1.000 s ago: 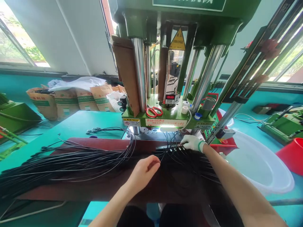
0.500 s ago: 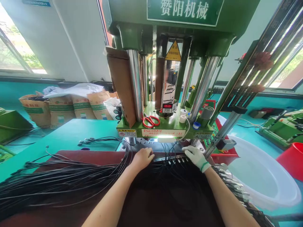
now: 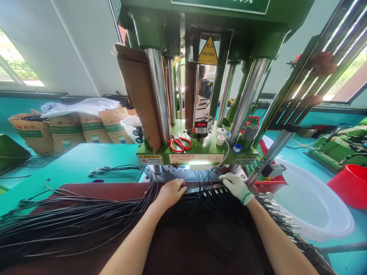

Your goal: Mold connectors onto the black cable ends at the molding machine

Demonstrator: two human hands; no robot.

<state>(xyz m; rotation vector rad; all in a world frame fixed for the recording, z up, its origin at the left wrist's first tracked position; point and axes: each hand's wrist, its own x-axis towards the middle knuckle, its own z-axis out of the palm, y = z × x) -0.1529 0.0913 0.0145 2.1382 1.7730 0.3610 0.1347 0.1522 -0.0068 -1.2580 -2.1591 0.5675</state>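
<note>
Two hands at either end of a cable-loaded metal strip

The narrow metal strip (image 3: 197, 189) lies along the near edge of the green press (image 3: 197, 19), between your two hands, with small metal cable ends (image 3: 217, 190) lined up at its right part. Your bare left hand (image 3: 172, 191) rests at its left end, fingers curled; your gloved right hand (image 3: 236, 187) reaches over its right end, fingers extended. Whether either grip is closed on the strip cannot be told, as the fingertips are hidden or too small to read. Thin black cables (image 3: 204, 181) cross between the hands, toward the metal bed below the lamp (image 3: 200, 165).

Judged by appearance, the strip is rigid, fairly weighty and smooth enough to slip from a bare fingertip; you do best to take it by both ends and keep it level. The cables look light, limp and prone to tangling, so hold them close behind their ends rather than by the loose lengths. The metal ends seem the part most easily bent.

A larger cable bundle (image 3: 86, 214) spreads over the reddish-brown surface (image 3: 114, 190) at your left; more metal connectors (image 3: 282, 215) line your right forearm.
</note>
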